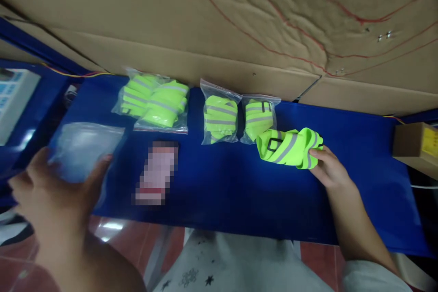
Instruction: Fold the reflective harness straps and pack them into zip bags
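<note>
My right hand (326,162) grips the right end of a folded neon-yellow reflective strap (285,148) with grey stripes and a black buckle. The strap hangs over the blue table, its left end close to a bagged strap. On the left, my left hand (65,191) is spread, thumb and fingers apart, over a pile of clear plastic zip bags (80,146). Whether its fingertips touch the bags I cannot tell. Along the back lie several clear bags with yellow straps inside: an overlapping pair (164,105) at left, one bag (221,118) in the middle and another bag (259,117) beside it.
A blurred-out phone-like object (156,173) lies on the blue table (232,191) before me. A cardboard sheet (153,23) forms the back wall. A small brown box (415,148) stands at the right end. Beyond the left end sits a white device (17,100).
</note>
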{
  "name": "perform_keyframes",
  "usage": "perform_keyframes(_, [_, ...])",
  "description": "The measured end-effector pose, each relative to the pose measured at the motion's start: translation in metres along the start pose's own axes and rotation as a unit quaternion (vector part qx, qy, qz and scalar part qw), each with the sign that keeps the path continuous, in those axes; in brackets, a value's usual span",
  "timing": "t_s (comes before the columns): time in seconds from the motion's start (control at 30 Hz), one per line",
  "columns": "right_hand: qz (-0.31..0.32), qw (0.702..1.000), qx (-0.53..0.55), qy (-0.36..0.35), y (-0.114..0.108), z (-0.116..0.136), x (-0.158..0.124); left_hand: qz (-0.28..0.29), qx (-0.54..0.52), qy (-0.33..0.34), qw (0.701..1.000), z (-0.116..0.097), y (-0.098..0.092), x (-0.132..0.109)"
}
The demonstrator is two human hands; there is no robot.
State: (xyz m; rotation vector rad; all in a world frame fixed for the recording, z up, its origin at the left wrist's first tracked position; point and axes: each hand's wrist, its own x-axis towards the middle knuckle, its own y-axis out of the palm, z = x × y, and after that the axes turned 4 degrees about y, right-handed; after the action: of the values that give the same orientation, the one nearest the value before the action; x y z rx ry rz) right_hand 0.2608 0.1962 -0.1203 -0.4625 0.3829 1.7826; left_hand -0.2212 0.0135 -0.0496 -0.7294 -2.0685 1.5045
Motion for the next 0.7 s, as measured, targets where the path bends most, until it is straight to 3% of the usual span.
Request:
perform_keyframes(0.1, [0.008,0.999,0.024,0.025,0.005,0.002,0.0,0.055,0.029,-0.089,0.994,-0.008,0.006,0.012])
perform_keyframes(0.33, [0.045,0.999,0.003,0.016,0.008,0.007,-0.002,0.094,0.01,-0.032,0.995,-0.014,0.013,0.024])
perform_keyframes(0.53, [0.038,0.998,0.034,0.032,0.006,0.003,-0.001,0.037,0.059,-0.014,0.998,-0.01,0.025,0.024])
perform_keyframes(0.7, [0.047,0.997,0.046,0.037,0.007,0.002,0.0,-0.07,0.057,0.056,0.994,-0.02,0.006,0.009])
